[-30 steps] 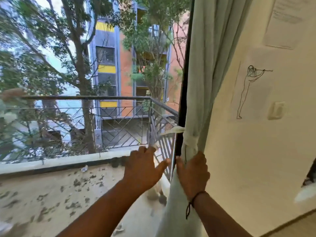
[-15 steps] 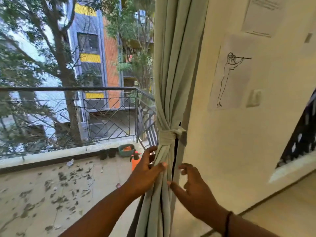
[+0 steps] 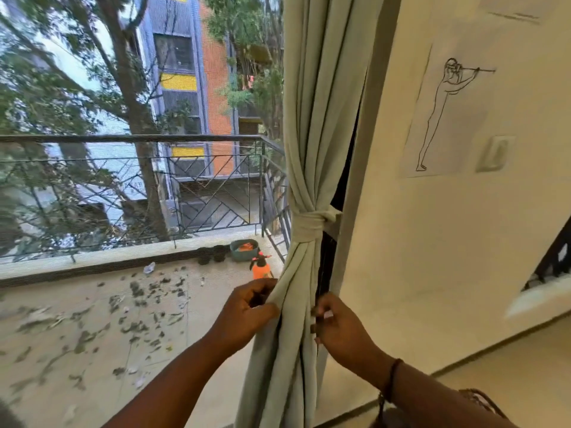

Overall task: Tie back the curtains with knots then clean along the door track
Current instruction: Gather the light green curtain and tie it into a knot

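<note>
The curtain (image 3: 296, 304) below the knot (image 3: 309, 225) is now pinched at its left fold by the left grip (image 3: 247, 310), closed since half a second ago; the right grip (image 3: 336, 325) has been curled against its right edge.

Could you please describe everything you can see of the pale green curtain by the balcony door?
The curtain is pale green, soft-looking cloth hanging in long vertical folds beside the cream wall. A knot of the same cloth cinches it at mid-height; below, the folds spread again. The left hand pinches its left edge below the knot, and the right hand grips folds on its right side.
</note>
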Action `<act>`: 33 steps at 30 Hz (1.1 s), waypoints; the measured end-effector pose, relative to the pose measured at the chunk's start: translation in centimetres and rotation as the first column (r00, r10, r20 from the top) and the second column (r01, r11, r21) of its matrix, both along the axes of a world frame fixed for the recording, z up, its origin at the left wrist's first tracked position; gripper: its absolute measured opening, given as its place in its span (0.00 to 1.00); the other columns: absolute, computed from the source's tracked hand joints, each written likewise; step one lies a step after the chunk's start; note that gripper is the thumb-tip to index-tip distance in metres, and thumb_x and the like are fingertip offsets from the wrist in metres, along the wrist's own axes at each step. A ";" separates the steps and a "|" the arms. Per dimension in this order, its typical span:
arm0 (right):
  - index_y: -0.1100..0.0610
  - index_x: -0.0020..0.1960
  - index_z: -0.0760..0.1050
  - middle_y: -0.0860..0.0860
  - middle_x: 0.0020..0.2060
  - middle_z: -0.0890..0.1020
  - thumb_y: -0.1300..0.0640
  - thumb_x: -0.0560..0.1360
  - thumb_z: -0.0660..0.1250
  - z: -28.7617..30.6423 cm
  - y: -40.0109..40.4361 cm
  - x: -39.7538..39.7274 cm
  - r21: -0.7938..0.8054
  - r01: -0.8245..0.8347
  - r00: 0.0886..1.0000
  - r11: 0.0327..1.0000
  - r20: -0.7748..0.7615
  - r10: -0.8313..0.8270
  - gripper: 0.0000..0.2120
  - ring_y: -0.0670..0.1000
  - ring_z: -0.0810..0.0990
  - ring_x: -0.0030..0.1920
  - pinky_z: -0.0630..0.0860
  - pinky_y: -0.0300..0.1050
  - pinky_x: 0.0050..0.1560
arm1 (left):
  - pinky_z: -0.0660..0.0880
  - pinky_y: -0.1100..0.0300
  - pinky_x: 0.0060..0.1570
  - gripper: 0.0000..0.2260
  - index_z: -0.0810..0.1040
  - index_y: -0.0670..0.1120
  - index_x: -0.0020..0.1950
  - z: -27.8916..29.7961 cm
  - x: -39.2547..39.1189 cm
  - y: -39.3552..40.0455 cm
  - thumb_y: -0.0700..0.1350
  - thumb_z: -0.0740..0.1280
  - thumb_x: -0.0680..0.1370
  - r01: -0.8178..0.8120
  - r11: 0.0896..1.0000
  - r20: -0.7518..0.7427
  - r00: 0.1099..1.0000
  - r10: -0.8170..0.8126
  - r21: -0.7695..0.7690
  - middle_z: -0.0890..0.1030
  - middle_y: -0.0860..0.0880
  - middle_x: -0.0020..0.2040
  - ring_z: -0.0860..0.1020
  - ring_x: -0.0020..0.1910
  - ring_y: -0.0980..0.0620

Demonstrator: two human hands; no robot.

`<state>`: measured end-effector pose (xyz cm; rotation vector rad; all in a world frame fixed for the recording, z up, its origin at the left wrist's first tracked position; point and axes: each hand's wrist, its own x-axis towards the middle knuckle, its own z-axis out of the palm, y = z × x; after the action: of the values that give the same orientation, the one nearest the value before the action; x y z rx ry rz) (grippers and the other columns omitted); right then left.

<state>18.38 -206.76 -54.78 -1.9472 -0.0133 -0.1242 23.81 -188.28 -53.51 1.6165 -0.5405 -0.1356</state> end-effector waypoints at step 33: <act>0.54 0.45 0.76 0.49 0.34 0.80 0.32 0.71 0.50 -4.0 -7.3 1.5 -0.587 0.148 0.856 0.796 0.480 0.195 0.28 0.50 0.78 0.33 0.64 0.32 0.28 | 0.74 0.59 0.33 0.20 0.77 0.55 0.36 -3.5 -4.0 -8.1 0.68 0.57 0.74 -0.437 0.880 0.208 0.857 0.471 -0.189 0.78 0.53 0.31 0.75 0.33 0.58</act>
<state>19.93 -214.05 -58.79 -2.5000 -0.4996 -0.7116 19.83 -196.36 -57.02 1.5938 -0.3323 0.4578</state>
